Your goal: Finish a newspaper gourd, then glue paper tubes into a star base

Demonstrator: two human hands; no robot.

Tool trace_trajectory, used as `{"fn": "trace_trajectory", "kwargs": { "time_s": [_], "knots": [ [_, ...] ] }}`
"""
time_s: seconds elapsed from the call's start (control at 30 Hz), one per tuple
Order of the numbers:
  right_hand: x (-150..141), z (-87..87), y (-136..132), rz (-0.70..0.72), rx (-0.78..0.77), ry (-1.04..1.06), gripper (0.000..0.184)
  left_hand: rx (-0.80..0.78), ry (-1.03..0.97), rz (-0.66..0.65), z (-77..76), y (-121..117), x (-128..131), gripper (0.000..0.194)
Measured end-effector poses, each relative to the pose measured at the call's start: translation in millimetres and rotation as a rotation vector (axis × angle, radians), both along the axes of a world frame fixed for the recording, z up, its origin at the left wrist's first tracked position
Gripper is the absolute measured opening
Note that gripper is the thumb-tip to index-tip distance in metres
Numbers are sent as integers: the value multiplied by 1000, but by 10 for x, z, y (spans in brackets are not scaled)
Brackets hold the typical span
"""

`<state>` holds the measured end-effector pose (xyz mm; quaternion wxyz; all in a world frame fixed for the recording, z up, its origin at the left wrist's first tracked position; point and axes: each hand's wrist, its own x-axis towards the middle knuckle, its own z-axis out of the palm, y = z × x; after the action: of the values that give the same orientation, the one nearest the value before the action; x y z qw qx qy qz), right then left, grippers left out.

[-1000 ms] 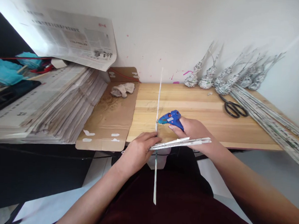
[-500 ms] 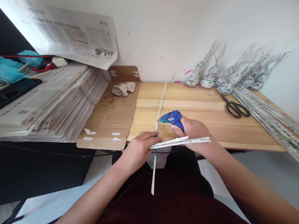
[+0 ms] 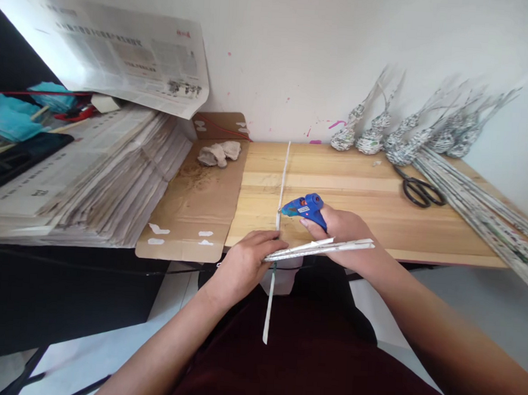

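My right hand (image 3: 340, 229) is wrapped round a blue hot glue gun (image 3: 305, 209). The gun's nozzle touches or nearly touches a long white paper stick (image 3: 283, 181) that runs across the board. In my left hand (image 3: 251, 253) is a small bunch of rolled paper sticks (image 3: 323, 249), pointing right past my right wrist. The left fingers rest over the long stick as well, whose near end hangs past the table's front edge above my lap. My left fingertips are partly hidden.
Newspapers (image 3: 126, 171) are stacked at the left beside brown cardboard (image 3: 191, 217) with a crumpled cloth (image 3: 219, 153). On the wooden board (image 3: 358, 191), black scissors (image 3: 419, 192) lie near a bundle of paper rods (image 3: 478, 204). Several woven gourd shapes (image 3: 370, 132) stand by the wall.
The long stick's near end has swung slightly left, and its far end too. Both hands keep nearly the same place and grip. The view has shifted a little.
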<state>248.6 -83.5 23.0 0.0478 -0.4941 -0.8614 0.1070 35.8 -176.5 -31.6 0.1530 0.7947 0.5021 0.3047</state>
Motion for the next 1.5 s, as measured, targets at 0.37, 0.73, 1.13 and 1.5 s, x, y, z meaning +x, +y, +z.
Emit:
{"fn": "trace_trajectory", "kwargs": {
  "time_s": [0.37,0.73,1.13,1.5],
  "knots": [
    [-16,-4,6,-7,39,-41,37,20,-18,6,-18,4,3,47],
    [-41,18,60,32,63,-44,37,9,-45,20,-4,15,6,40],
    [-20,-43,82,7,67,-44,40,68,42,16,-61,199,-18,39],
    [-6,-21,80,43,55,32,34,40,34,24,-49,182,-23,37]
  ]
}}
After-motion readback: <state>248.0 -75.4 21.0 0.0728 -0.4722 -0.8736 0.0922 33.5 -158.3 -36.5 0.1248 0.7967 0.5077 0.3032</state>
